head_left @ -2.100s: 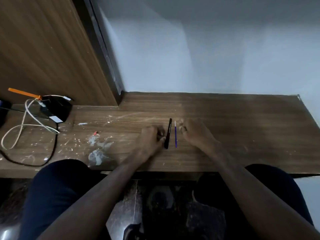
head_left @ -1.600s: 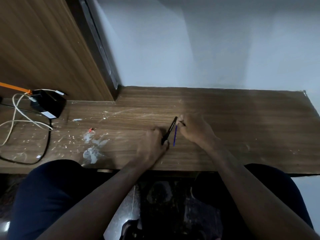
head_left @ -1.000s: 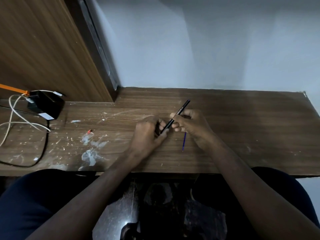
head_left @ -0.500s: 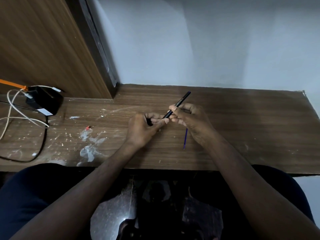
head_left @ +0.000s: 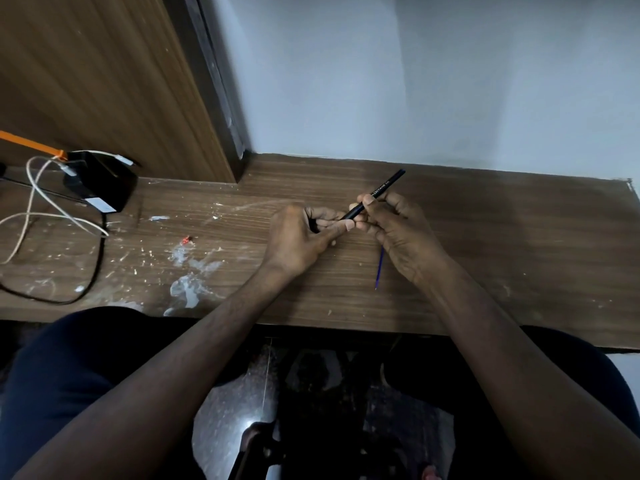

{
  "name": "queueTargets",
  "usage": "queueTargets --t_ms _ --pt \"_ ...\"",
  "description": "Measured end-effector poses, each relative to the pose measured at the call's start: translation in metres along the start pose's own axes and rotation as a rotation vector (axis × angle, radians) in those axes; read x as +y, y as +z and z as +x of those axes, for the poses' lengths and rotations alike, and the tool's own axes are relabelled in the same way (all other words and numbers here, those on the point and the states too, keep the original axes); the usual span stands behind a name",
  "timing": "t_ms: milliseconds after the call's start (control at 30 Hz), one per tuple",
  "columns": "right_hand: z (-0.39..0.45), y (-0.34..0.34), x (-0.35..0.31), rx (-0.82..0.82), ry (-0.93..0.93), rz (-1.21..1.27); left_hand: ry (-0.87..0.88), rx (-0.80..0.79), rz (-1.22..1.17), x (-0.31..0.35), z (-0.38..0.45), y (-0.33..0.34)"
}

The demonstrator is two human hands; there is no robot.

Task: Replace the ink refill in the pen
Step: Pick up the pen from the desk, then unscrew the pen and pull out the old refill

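Blue refill (head_left: 380,265) lying loose on desk (head_left: 519,265) at five o'clock, within reach; left hand (head_left: 301,237) pinching pen (head_left: 375,195) at its near end, right hand (head_left: 398,226) clamping barrel, likely for unscrewing; far end pointing toward one o'clock.

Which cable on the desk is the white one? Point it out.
The white cable loops at the desk's far left, running from the black box. The black cable curves below it toward the near edge; the orange one lies farther back.
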State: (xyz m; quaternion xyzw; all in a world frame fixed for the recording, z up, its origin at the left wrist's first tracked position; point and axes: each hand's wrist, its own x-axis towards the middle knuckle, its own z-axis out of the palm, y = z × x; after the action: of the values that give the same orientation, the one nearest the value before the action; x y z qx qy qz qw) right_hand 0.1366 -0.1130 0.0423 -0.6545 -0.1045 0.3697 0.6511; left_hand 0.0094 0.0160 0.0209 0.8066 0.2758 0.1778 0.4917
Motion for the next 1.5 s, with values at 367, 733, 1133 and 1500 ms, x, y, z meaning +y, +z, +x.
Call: queueTargets --t_ms 367,733,1133,1500 --pt "-0.01 0.007 -0.002 -0.071 -0.006 0.028 0.002 -0.083 0.012 0.001 -0.002 -0.002" --pt "-0.002 -0.008 -0.021 0.085 -0.1 0.24 -0.073 -0.234 -0.172 -0.007 0.003 -0.003" --pt "0.006 -0.016 -0.014 0.131 0.078 0.144 -0.174 -0.032 0.136 -0.036 0.002 -0.001" --pt "0.0 -0.006 0.005 0.025 0.146 -0.133 -0.231 0.009 0.235 -0.041 -0.008 0.019"
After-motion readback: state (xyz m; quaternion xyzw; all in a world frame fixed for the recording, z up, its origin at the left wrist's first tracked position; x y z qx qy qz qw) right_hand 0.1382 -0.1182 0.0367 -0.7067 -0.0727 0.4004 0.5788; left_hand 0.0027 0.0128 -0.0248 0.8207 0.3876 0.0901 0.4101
